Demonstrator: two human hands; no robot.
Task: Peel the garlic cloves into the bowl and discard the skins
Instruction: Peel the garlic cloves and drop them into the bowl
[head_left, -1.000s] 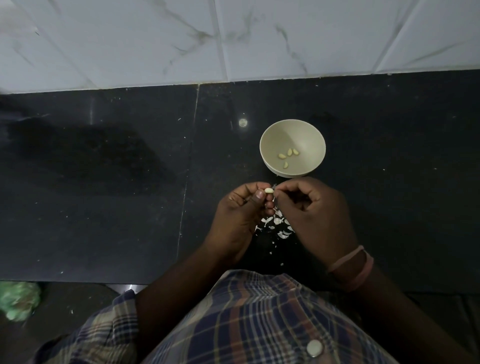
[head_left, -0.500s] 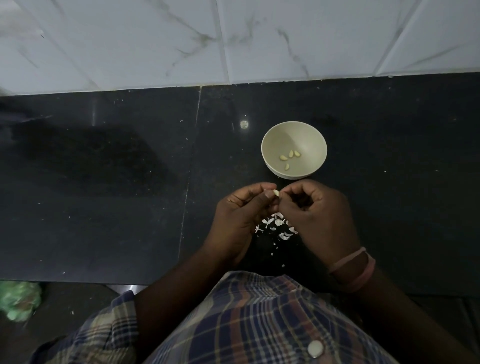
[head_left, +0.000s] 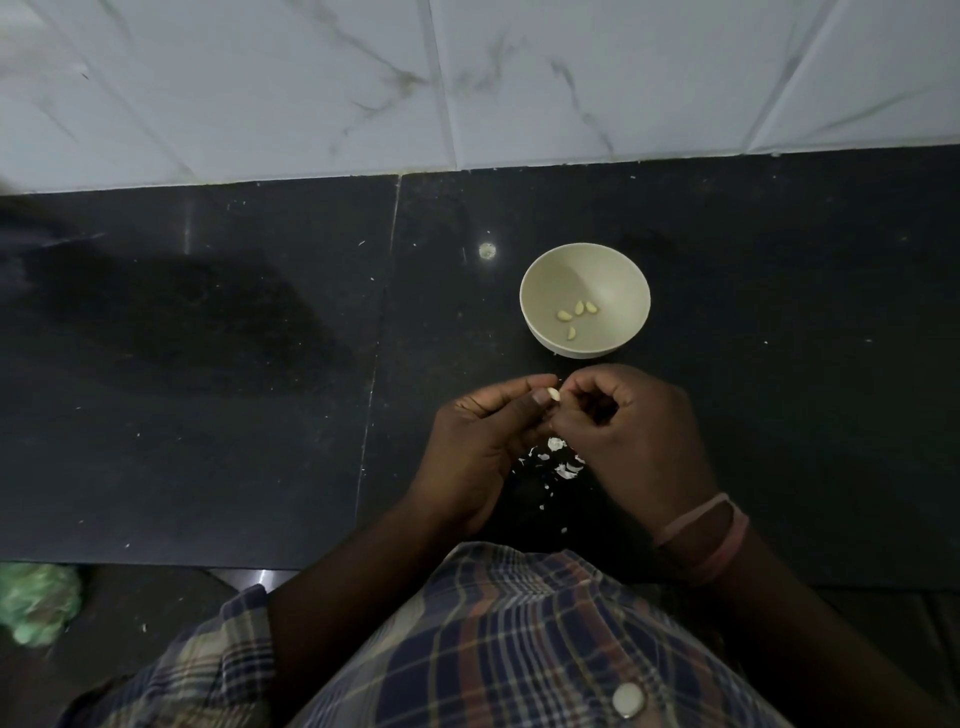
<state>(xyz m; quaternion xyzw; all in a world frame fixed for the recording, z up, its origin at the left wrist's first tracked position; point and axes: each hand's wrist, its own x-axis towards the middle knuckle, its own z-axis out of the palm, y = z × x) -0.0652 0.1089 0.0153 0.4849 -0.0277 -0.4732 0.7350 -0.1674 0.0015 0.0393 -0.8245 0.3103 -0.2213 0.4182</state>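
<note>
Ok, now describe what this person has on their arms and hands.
Both forearms are bare. The left hand wears nothing visible: no ring, band or watch. The right hand has two thin pink bands around the wrist, side by side. Short plaid sleeves in navy, tan and rust lines belong to a buttoned shirt with a pale round button.

Dim light here; a small glare spot (head_left: 487, 250) shines on my dark table (head_left: 208, 364), whose left side looks shadowed, perhaps by me.
</note>
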